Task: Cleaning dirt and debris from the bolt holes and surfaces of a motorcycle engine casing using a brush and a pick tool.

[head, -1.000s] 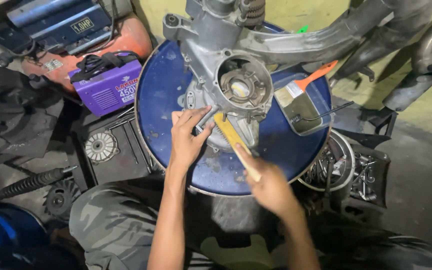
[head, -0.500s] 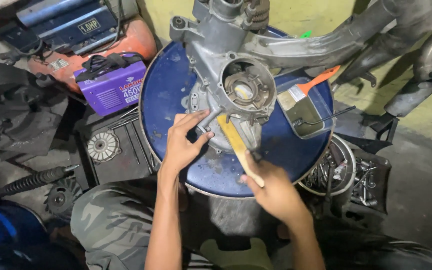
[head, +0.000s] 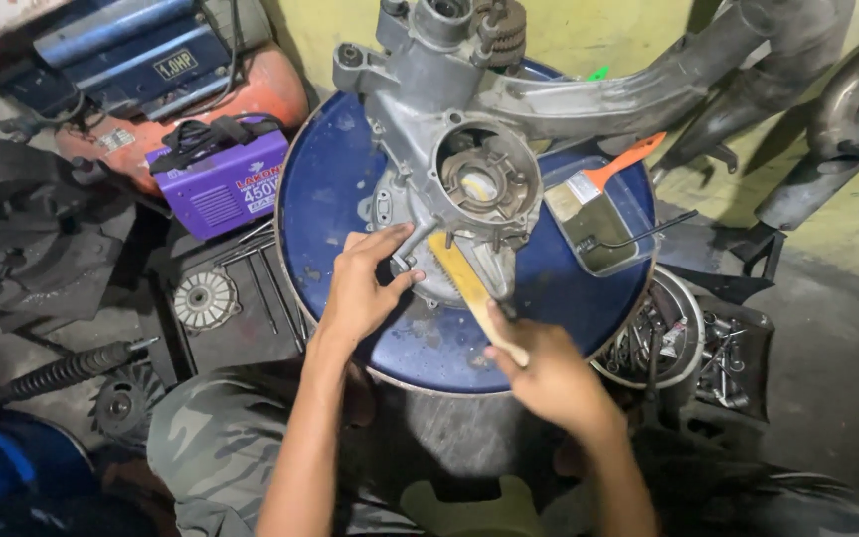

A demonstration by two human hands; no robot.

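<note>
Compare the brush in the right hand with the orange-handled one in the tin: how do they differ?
The wooden-handled brush is gripped by the right hand, its bristle end against the grey engine casing, which the left hand steadies. The orange-handled brush lies unheld in the rectangular metal tin, handle jutting over the rim. One handle is pale yellow, the other bright orange. Both are over the blue drum top.

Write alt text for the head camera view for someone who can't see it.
A person's left hand steadies a grey metal engine casing on a blue drum lid, while the right hand holds a yellow-handled brush against it. An open metal tin sits alongside.
</note>
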